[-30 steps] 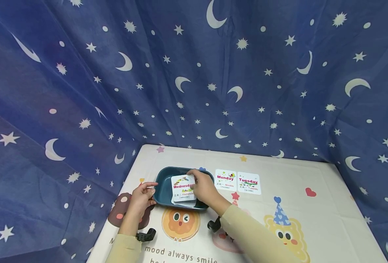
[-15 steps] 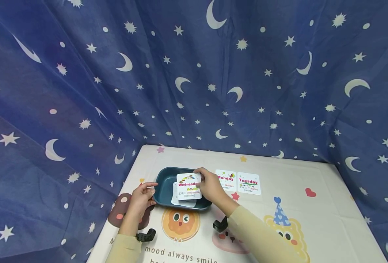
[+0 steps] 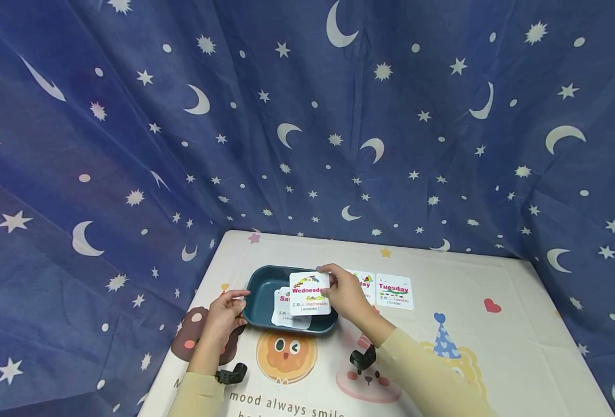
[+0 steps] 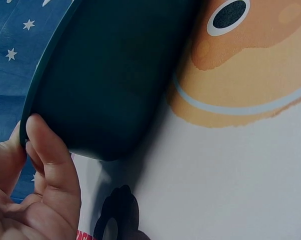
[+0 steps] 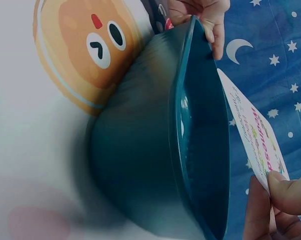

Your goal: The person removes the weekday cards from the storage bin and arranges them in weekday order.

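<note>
The two hands were apart, each engaged on a separate item. The left hand (image 3: 225, 314) was clamped on the end of the dark teal tub (image 3: 259, 295) nearest to it, with digits on both sides of the rim. The right hand (image 3: 346, 293) pinched the Wednesday card (image 3: 307, 294) by the edge, with the thumb on the printed face. This card was located just left of the right hand, raised above the tub. Between the hands, inside the tub, lay the Saturday card (image 3: 285, 316), partly covered by the held card; whether others lay beneath it could not be told. On the desk (image 3: 448, 284), the Monday card (image 3: 368, 281) lay partly hidden by the right hand, and the Tuesday card (image 3: 394, 291) lay farther out to the right. The step in hand was judged to be removal of one card from the tub, the left hand steadying the tub. The next move was judged to call for carrying the Wednesday card past the rim on the right hand's side, probably to the far side of the Tuesday card, without brushing either laid card.
</note>
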### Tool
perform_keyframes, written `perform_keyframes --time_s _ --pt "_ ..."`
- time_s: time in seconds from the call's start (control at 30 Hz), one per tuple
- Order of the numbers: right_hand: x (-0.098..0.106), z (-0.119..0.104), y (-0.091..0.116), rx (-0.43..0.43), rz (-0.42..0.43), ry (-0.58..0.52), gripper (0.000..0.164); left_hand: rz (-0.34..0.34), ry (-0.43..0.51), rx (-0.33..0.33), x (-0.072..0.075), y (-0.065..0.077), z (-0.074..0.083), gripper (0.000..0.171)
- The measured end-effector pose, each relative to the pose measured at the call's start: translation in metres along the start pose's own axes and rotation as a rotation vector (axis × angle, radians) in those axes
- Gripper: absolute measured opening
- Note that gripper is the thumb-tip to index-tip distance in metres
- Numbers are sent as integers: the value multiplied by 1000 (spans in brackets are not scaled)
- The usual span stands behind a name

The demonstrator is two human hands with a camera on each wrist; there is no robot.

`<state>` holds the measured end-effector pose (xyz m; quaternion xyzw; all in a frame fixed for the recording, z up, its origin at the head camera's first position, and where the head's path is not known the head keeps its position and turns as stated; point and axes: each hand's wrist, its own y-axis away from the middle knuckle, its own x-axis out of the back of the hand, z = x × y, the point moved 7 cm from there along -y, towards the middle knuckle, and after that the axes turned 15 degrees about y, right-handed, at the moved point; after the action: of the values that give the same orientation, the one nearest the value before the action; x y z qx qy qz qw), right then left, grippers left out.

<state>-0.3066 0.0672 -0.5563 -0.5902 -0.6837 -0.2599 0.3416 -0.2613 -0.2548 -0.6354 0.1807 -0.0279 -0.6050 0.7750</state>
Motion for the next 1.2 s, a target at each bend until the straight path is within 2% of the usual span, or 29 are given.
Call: perform_keyframes --time_s 0.47,1.2 --pt "34 45 12 -88 44 -44 52 -7 -2 3 0 -1 0 31" --pt "77 108 23 -195 49 -12 54 -11 17 8 0 -1 0 31"
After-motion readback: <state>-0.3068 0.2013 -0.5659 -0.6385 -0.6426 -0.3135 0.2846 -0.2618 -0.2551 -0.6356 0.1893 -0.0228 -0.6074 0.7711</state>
